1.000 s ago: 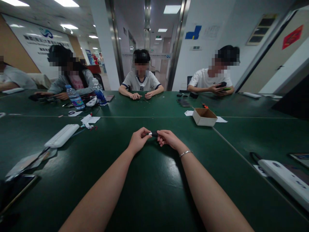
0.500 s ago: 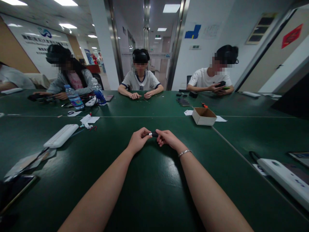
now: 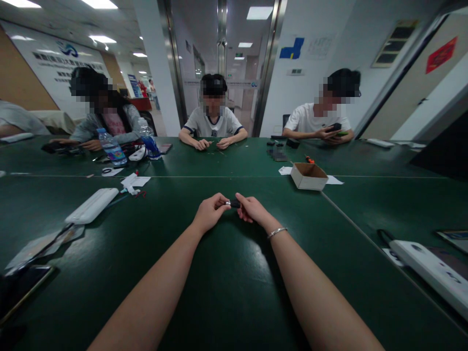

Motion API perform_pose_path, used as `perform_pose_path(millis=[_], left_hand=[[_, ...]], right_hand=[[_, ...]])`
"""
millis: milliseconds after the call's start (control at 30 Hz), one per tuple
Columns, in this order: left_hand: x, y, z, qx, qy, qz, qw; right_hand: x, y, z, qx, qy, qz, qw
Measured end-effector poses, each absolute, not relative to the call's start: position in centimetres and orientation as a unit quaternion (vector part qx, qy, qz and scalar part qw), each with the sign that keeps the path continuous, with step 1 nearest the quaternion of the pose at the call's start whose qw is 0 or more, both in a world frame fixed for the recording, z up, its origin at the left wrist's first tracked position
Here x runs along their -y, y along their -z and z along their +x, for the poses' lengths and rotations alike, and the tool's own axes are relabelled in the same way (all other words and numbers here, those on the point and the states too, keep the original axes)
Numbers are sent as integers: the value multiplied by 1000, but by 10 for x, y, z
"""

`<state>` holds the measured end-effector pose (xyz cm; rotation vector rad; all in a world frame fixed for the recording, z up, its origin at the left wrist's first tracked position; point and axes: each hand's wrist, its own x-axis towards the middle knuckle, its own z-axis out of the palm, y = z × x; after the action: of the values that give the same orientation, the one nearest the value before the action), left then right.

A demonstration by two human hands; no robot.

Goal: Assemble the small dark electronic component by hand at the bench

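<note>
Between my two hands, above the green table [image 3: 234,273], is a small black stick with a silvery part [image 3: 233,204]; it is too small to tell its exact kind. My left hand [image 3: 211,213] pinches its silvery end between thumb and fingertips. From the other side, my right hand [image 3: 255,208] grips the black end with thumb and index finger, the remaining fingers curled below. Fingers cover both ends of the stick. A silver bracelet [image 3: 277,233] circles my right wrist.
An open cardboard box [image 3: 310,181] stands ahead to the right. A white power bank-like case [image 3: 92,205] and a phone [image 3: 31,287] lie left, a long white device [image 3: 431,268] right. Water bottles [image 3: 111,147] stand farther back. Several people sit across the table, including a person [image 3: 214,122] opposite.
My right wrist and bracelet have shifted slightly left, and the right thumb sits a little higher on the stick. My left hand looks nearly still.
</note>
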<state>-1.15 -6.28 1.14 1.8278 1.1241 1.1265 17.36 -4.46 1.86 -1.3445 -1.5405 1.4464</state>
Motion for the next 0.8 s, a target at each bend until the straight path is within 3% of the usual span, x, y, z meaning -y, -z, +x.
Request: perform_pose_path(millis=[200, 300, 467, 800], left_hand=[[63, -13, -11, -441, -465, 691, 335], [60, -9, -15, -441, -473, 683, 339], [55, -2, -20, -451, -470, 678, 341], [56, -3, -17, -455, -447, 689, 344]], right_hand=[[43, -10, 164, 591, -459, -524, 408], [43, -6, 166, 593, -500, -461, 431], [45, -7, 172, 598, -594, -329, 425], [42, -5, 175, 589, -606, -330, 422]])
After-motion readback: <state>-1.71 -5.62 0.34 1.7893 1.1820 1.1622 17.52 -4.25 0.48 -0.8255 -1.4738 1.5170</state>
